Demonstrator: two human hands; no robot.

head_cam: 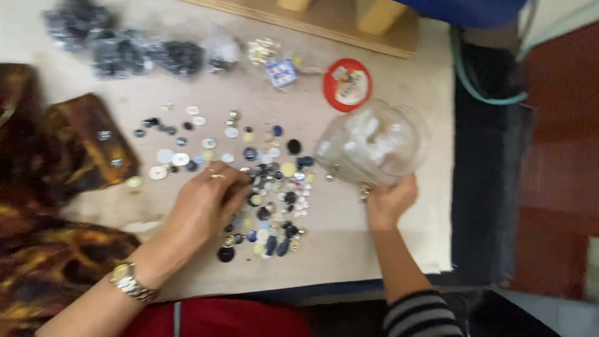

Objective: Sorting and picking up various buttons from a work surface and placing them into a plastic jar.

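Pale cloth covers the desk (399, 81), and the whole shot is motion-blurred, so fine detail is mostly gone. Loose buttons (268, 181) in white, blue, black and yellow are scattered across the middle, but at this blur I can't really sort out individual shapes.

The left hand (203, 203), with a watch (128, 281) on the wrist and a ring on one finger, is curled down onto the button pile, fingertips pinched together among them. Whether anything is actually caught in that grip I can't tell, since the fingers hide it.

The right hand (390, 200), in a striped sleeve (421, 315), is closed around the bottom of a clear jar (374, 143) tipped on its side just right of the pile. Something whitish is inside, too smeared to identify. A red round lid (347, 84) lies flat just beyond the jar.

Along the far edge sit dark bags (125, 50) of what look like more buttons, plus a small clear packet (274, 62), all fuzzy. A brown patterned box (87, 143) sits at the left, partly merging with the patterned sleeve beside it. A wooden board (337, 25) at the top is cut off by the frame.
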